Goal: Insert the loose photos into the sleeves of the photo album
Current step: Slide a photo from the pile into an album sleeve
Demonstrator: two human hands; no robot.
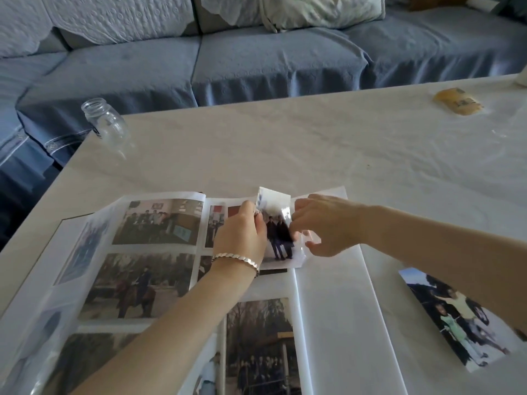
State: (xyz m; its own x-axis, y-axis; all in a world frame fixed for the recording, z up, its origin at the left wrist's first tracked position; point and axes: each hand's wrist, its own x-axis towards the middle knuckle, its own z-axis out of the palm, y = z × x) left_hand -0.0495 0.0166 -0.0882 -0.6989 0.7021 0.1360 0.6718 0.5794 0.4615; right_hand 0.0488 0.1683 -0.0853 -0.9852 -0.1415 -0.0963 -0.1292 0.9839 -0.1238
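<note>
Now my left fingers (258, 223) pinch the photo (278, 238) by its 9 o'clock edge, my right fingers (302, 216) pinch the clear sleeve (308, 237) at its 3 o'clock, seemingly to hold the pocket open at 12 o'clock on the album (322, 309); a spare photo (456, 315) lies on the surface (313, 143) at 4 o'clock.

Jar (106, 125) far-left corner, packet (458, 105) far-right; bare tabletop (285, 143) between.

a silver bracelet (236, 259) of flat, glinting links rings the left wrist, just behind the left hand (242, 235). right of the bracelet, the right hand (328, 226) and forearm are bare.
</note>
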